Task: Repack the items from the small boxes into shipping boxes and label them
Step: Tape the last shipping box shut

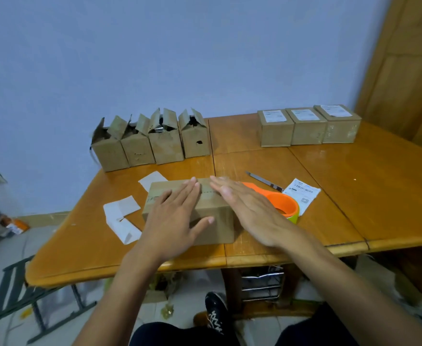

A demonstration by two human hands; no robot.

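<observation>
- We face a pale blue wall [180, 58], with a wooden door [409, 71] at the right edge.
- The desk [354, 196] is glossy orange-brown wood made of jointed panels and stands over a light tiled floor [17, 245].
- Four small boxes [166, 148] stand in a row at the rear left of the desk. They are worn brown cardboard with their flaps up.
- Three closed boxes [307, 131] stand side by side at the rear right, each with a white label on top.
- The shipping box [219, 226] lies near the front edge, in front of us. It is plain brown cardboard, closed, with a strip of tape along its top.
- Our left hand [177, 216] lies flat on the box top with straight, spread fingers, gripping nothing.
- Our right hand [249, 211] is flat over the right end, fingers straight and together. It is blurred and holds nothing.
- An orange tape dispenser [284, 203] sits just right of the box.
- White paper scraps [120, 216] lie to the left.
- A printed label sheet [303, 194] lies beside the dispenser.
- A slim metal cutter [264, 181] lies behind it.
</observation>
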